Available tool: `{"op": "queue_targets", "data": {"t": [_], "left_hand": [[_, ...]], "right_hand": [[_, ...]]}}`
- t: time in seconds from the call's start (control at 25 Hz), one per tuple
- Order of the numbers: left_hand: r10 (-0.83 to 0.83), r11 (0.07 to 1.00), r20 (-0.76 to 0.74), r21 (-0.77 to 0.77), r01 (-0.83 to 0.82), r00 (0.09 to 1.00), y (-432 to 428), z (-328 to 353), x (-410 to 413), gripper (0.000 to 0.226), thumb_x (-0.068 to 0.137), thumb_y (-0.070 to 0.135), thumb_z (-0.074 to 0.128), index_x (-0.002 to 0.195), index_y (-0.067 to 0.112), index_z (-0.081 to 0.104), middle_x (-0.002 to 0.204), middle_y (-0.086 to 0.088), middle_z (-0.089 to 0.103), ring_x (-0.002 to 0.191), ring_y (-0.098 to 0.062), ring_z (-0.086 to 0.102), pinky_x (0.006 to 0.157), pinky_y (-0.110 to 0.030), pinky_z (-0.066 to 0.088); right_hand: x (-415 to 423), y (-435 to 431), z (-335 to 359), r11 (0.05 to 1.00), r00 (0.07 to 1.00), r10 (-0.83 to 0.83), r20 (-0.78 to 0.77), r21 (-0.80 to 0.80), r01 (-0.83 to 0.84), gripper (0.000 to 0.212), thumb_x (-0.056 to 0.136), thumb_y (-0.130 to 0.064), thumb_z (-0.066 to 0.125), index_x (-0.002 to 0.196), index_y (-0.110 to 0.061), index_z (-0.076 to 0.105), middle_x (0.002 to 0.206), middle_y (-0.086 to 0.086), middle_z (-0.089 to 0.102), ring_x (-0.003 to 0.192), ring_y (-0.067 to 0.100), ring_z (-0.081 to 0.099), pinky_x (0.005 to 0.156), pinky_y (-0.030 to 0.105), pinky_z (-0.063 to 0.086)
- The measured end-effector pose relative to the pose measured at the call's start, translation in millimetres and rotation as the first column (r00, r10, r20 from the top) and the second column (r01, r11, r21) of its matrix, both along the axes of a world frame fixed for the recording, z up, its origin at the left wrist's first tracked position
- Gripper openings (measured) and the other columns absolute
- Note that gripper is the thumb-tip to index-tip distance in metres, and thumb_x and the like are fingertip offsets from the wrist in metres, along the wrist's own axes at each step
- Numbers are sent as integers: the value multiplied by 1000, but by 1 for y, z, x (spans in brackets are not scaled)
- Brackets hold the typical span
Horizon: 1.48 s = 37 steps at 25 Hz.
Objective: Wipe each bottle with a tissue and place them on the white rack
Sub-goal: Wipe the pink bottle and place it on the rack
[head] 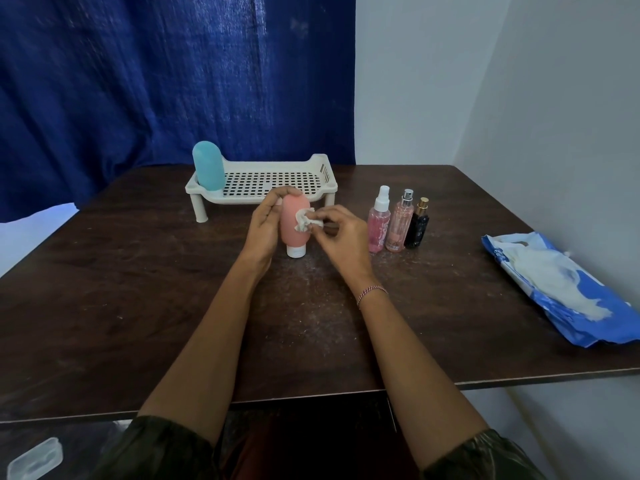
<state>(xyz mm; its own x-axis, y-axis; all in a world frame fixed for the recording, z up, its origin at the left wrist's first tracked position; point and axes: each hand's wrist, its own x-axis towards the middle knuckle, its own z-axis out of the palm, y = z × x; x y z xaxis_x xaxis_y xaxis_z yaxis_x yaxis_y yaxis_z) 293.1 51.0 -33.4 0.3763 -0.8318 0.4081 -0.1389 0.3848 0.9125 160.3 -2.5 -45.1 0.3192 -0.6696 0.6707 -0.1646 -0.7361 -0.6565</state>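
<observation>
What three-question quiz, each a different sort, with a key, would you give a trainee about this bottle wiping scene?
1. True or false: the blue bottle stands on the white rack.
2. Which hand pinches the tissue against the pink bottle: A left, B right?
3. How many spray bottles stand on the table beside the pink bottle?
Key: 1 true. 2 B, the right hand; the left hand holds the bottle. 3 three.
</observation>
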Motion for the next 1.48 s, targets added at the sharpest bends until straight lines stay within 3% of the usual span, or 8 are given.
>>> {"op": "queue_targets", "data": {"t": [0.12,0.32,0.52,0.6,0.88,1.12,1.48], "left_hand": [[71,996,58,41,-73,996,0,3,2,30,102,9,28,110,17,56,128,-4,50,118,-15,49,88,-21,46],[239,968,260,13,-251,935,0,3,7,33,99,7,42,120,21,62,133,-2,56,126,-14,48,104,-29,41],[517,829,334,31,-558,788,4,7,4,27,93,16,56,119,15,65,119,-3,67,106,-15,62,96,-37,50],[541,787,376,90,-610,752,6,10,0,30,92,16,59,121,11,64,117,-6,68,103,-16,63,96,-31,49],[505,785,359,186,-590,785,11,14,-11,42,85,30,68,119,5,63,101,-8,70,82,-6,58,66,-7,39],[473,790,351,238,-566,808,10,15,-8,53,77,39,75,118,7,64,105,-7,70,90,-10,61,79,-21,46],[419,817,318,277,-506,851,7,13,-5,41,91,27,60,126,5,57,118,-11,64,97,-8,54,85,-21,43]], "right_hand": [[-2,-2,-4,998,996,36,-85,56,-32,17,74,-1,72,90,-7,69,95,3,67,84,11,63,77,21,54],[-2,-4,-7,993,993,56,-99,110,-45,16,75,-1,71,89,-7,67,94,-2,64,84,10,62,78,23,53],[3,0,-6,995,995,65,-79,76,-58,17,78,-3,70,94,-7,67,99,4,66,89,12,62,80,29,54],[3,0,-6,997,995,52,-80,54,-48,18,78,-3,70,95,-8,69,98,4,65,88,12,62,79,29,54],[8,4,-4,998,993,28,-112,-46,-33,20,76,0,71,96,-2,70,96,7,65,85,15,62,78,29,55],[9,9,-3,991,988,11,-153,-128,-31,23,76,-1,71,99,-1,70,98,8,64,86,13,60,79,18,50],[9,13,-3,994,982,-24,-188,-109,4,24,76,-6,73,99,-4,70,92,6,62,79,8,55,73,15,45]]}}
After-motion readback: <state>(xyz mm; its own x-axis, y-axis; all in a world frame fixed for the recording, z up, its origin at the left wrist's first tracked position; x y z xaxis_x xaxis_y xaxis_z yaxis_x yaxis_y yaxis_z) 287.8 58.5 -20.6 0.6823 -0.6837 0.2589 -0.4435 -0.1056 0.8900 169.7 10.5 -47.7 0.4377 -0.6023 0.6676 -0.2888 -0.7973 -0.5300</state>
